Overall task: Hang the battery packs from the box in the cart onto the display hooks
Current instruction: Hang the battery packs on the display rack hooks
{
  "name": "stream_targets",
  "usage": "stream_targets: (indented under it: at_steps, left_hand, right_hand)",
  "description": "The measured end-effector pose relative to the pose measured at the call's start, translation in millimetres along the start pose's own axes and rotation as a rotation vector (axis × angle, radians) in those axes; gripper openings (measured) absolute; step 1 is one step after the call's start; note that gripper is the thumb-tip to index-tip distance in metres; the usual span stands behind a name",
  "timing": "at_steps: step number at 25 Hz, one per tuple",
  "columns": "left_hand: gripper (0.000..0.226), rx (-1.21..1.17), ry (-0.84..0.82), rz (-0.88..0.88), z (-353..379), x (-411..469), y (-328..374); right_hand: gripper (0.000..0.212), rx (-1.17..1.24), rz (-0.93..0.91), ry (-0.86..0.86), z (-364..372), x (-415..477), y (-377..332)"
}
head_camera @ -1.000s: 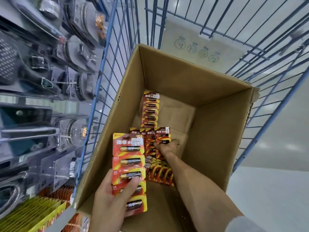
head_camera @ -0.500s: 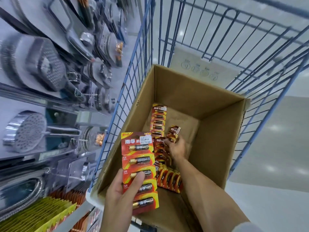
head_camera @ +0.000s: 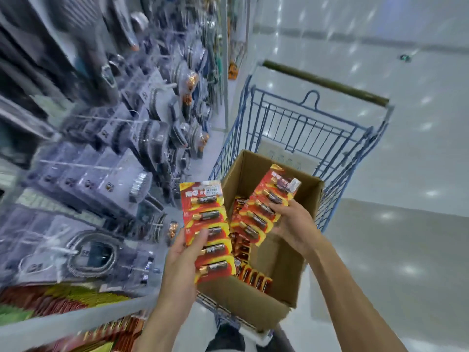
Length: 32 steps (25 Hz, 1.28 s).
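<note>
Two strips of battery packs are out of the box now, one in each hand. A second ago my right hand (head_camera: pixel 294 224) was still down among the loose packs, and it has since come up with a strip of its own, so I judge the picking-up is done for this round and the hanging comes next. Nearest me, my left hand (head_camera: pixel 186 252) holds the left strip (head_camera: pixel 206 224) upright by its lower half, thumb laid across the front and fingers hidden behind the card. My right hand is higher and further out over the box, palm turned up under the right strip (head_camera: pixel 264 207), fingers curled round its edge. That strip leans away to the right, its price-tagged top over the far rim. Below them the cardboard box (head_camera: pixel 253 298) still has loose packs (head_camera: pixel 253 275) lying on its floor. The box sits in the blue wire cart (head_camera: pixel 304 123), whose handle bar (head_camera: pixel 324 82) is at the far end. To my left runs the display wall (head_camera: pixel 142 138) of blister-packed hoses and fittings, too blurred for me to pick out a free hook — I'll need to turn toward it.
</note>
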State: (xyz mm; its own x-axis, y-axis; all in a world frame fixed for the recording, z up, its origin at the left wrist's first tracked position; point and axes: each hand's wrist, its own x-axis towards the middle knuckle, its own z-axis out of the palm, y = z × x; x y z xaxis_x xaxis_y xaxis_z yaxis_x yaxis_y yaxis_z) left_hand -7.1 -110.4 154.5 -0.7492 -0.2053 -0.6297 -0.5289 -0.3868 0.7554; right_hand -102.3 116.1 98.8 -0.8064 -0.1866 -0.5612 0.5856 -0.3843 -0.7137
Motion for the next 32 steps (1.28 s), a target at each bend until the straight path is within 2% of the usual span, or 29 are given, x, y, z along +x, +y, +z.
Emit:
stream_targets:
  at_steps: [3, 6, 10, 12, 15, 18, 25, 32]
  left_hand:
    - [0.041, -0.075, 0.001, 0.092, -9.1, -35.1, 8.1]
    - [0.029, -0.145, 0.032, 0.194, -22.0, -86.5, 7.6]
    - [0.025, -0.269, 0.167, 0.303, -51.5, -162.8, -21.5]
    - [0.026, -0.313, 0.233, 0.351, -70.9, -196.6, -43.0]
    - [0.023, -0.412, 0.362, 0.395, -101.1, -248.0, -69.3]
    - [0.026, -0.454, 0.465, 0.436, -130.7, -294.8, -93.0]
    - [0.034, -0.626, 0.777, 0.57, -212.5, -413.8, -146.5]
    - [0.038, -0.669, 0.976, 0.646, -309.0, -552.6, -205.2]
  right_hand:
    - [0.034, -0.096, -0.068, -0.102, 24.4, -61.4, -26.3]
    - [0.038, -0.157, -0.143, -0.18, 44.8, -110.5, -34.2]
    - [0.029, -0.217, -0.161, -0.328, 68.6, -164.8, -17.0]
    - [0.024, -0.22, -0.095, -0.389, 75.9, -184.4, 6.2]
    - [0.029, -0.181, 0.101, -0.541, 94.7, -212.0, 39.2]
    - [0.029, -0.261, 0.21, -0.729, 125.9, -242.6, 68.5]
    - [0.041, -0.47, 0.26, -1.03, 224.4, -327.6, 162.0]
    - [0.033, -0.551, 0.309, -1.126, 301.2, -451.8, 273.4]
